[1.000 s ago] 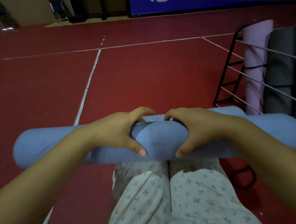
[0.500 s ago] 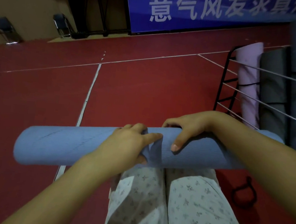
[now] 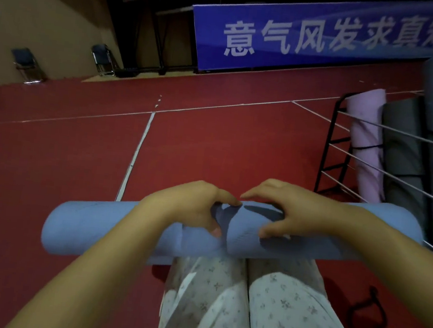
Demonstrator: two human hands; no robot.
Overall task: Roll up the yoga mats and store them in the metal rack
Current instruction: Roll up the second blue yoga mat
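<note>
The rolled-up light blue foam yoga mat [image 3: 91,226] lies across the person's knees. The left hand [image 3: 192,206] and right hand [image 3: 293,214] both grip its middle. It looks soft, light and springy, so hold it tight. The black metal rack [image 3: 330,149] stands at the right.

The rolled mat [image 3: 91,226] across my lap is pale blue. My trousers [image 3: 269,316] are white with small grey sprigs. The floor [image 3: 50,162] is dark red with white lines. In the black rack [image 3: 331,138] stand pink [image 3: 366,142] and grey [image 3: 401,146] mats.
</note>
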